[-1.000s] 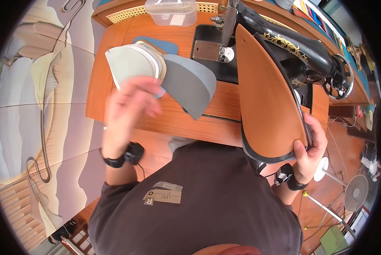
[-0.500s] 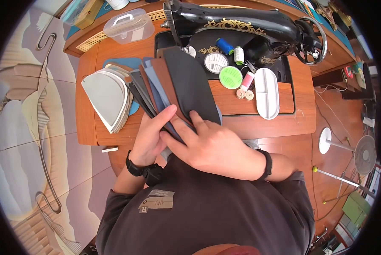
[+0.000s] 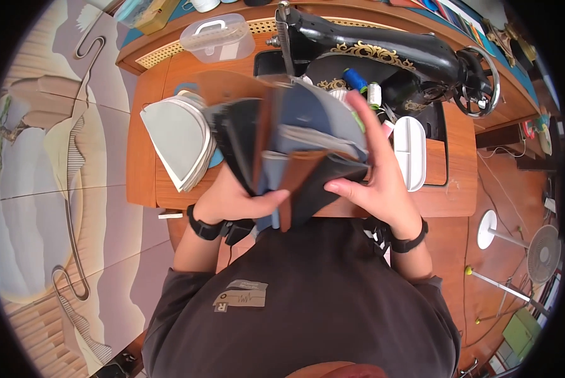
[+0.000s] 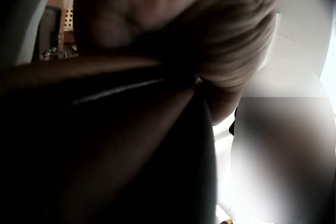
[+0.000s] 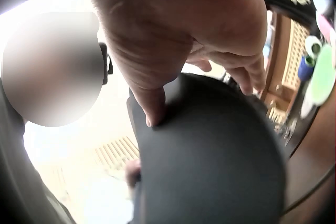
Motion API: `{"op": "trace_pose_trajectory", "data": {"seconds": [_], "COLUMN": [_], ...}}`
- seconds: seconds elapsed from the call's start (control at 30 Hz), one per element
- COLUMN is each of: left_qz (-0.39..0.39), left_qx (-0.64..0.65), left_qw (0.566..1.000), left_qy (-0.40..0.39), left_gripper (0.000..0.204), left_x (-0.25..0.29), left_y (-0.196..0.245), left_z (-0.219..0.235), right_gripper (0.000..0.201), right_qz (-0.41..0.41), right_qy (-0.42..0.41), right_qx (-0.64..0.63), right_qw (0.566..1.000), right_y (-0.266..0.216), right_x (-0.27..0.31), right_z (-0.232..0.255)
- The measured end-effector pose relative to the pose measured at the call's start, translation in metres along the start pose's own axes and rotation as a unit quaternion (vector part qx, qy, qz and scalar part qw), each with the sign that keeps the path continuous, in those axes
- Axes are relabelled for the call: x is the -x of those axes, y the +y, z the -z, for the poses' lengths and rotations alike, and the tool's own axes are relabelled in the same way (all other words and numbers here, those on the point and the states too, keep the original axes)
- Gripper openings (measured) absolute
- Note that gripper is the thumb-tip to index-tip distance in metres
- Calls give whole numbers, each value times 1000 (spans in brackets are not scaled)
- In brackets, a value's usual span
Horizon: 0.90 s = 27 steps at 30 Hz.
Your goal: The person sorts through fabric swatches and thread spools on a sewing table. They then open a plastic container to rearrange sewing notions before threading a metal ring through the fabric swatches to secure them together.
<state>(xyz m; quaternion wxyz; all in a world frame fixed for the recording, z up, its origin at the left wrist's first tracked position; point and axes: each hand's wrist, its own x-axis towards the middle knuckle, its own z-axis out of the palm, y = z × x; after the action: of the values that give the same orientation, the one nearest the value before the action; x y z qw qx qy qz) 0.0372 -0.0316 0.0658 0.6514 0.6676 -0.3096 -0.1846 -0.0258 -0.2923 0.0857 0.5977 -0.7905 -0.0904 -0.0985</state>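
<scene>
Between both hands is a fanned bundle of leather-like pieces [image 3: 320, 120] in black, brown, blue and grey, blurred in the head view. My left hand [image 3: 232, 198] grips it from the left, its thumb across the near edges and its fingers hidden behind. My right hand [image 3: 386, 183] holds the right side, thumb on a black piece [image 3: 333, 176]. The right wrist view shows that thumb pressing the black sheet [image 5: 210, 150], with the fingers on its far side. In the dark left wrist view, the layered pieces [image 4: 115, 145] spread out from under the left hand.
A stack of pale pieces [image 3: 175, 135] lies at the table's left. Behind stand a clear lidded box [image 3: 216, 41] and a black sewing machine [image 3: 370, 44]. Thread spools [image 3: 355, 80] and a white divided tray [image 3: 410, 151] sit on the right.
A large tan piece was upright in the right hand and the left hand was apart. Then both hands gathered a multicoloured bundle; now it is lifted and fanned, the right hand moved to its right edge.
</scene>
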Motion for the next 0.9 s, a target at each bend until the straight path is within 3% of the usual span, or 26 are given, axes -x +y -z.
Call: {"op": "trace_pose_trajectory", "data": {"seconds": [0.07,0.17,0.2,0.27,0.3,0.33,0.47,0.5,0.57,0.6,0.7,0.8,0.9], "left_qz": [-20,-79,-116,-204,-205,-207,-213,-172,-206,-199,-202,-223,-184], "left_qx": [-71,-112,-101,-50,-16,17,-61,-78,-170,-164,-168,-182,-144], "left_qw": [995,987,986,978,978,977,973,978,961,964,961,950,962], "left_qy": [-73,-81,-61,-1,18,36,69,86,66,72,91,120,144], "left_gripper": [69,70,71,73,79,86,99,97,95,94,92,88,83], "left_x": [-16,-32,-38,-54,-55,-55,-55,-53,-56,-56,-57,-58,-53], "left_y": [4,16,15,2,-4,-8,-12,-19,-25,-24,-20,-17,-19], "left_z": [-4,-17,-21,-27,-27,-28,-37,-45,-49,-52,-57,-59,-53], "right_gripper": [85,72,61,65,67,73,76,78,81,84,86,96,90], "right_qz": [-50,-13,11,139,202,151,-21,-29,-44,-47,87,40,74], "right_qy": [-37,-28,-2,28,41,37,-10,-27,-59,-68,-10,-5,-54], "right_qx": [-27,-5,-4,26,40,21,2,16,46,36,115,9,-25], "right_qw": [998,1000,1000,990,978,988,1000,999,996,996,989,999,995], "right_y": [7,0,2,17,21,21,4,7,16,19,13,13,21], "right_x": [8,11,12,2,-3,-2,-1,-1,-6,-8,-13,-9,-8], "right_z": [4,13,12,9,8,4,5,9,17,16,6,-9,-3]}}
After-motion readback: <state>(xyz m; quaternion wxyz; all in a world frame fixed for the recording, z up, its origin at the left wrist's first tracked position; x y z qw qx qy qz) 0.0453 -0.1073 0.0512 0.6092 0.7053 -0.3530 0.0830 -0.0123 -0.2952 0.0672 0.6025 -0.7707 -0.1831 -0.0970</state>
